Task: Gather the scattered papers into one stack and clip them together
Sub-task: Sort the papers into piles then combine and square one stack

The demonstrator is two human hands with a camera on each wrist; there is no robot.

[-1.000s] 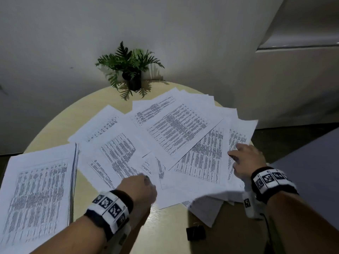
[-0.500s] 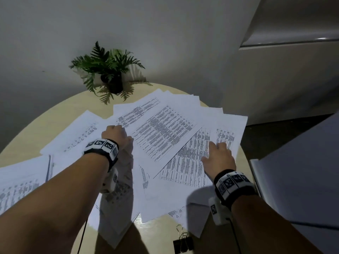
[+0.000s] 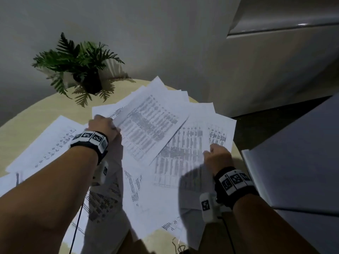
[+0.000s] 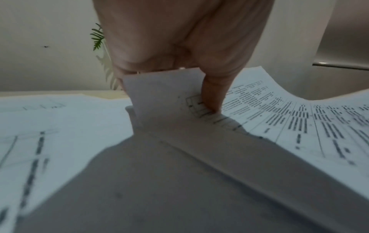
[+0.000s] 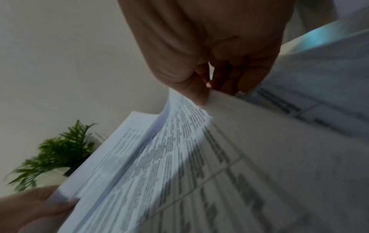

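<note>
Several printed white sheets [image 3: 150,129] lie fanned and overlapping on the round beige table [image 3: 22,118]. My left hand [image 3: 103,128] pinches the left corner of the fanned sheets [image 4: 165,97], thumb on top. My right hand [image 3: 217,157] pinches the right edge of the same sheets [image 5: 191,119], which curve up off the table between both hands. One loose sheet [image 3: 47,143] lies flat to the left. A black binder clip [image 3: 178,249] peeks out at the table's near edge.
A small potted fern [image 3: 80,65] stands at the back of the table against the wall. A white cabinet [image 3: 275,61] is at the back right, and a pale flat surface [image 3: 297,162] lies close on the right. A separate paper stack [image 3: 7,182] sits at far left.
Both hands went from resting on the sheets to pinching their edges. The left hand reached forward to the sheets' left corner. The fanned sheets now lift and bend between the hands.
</note>
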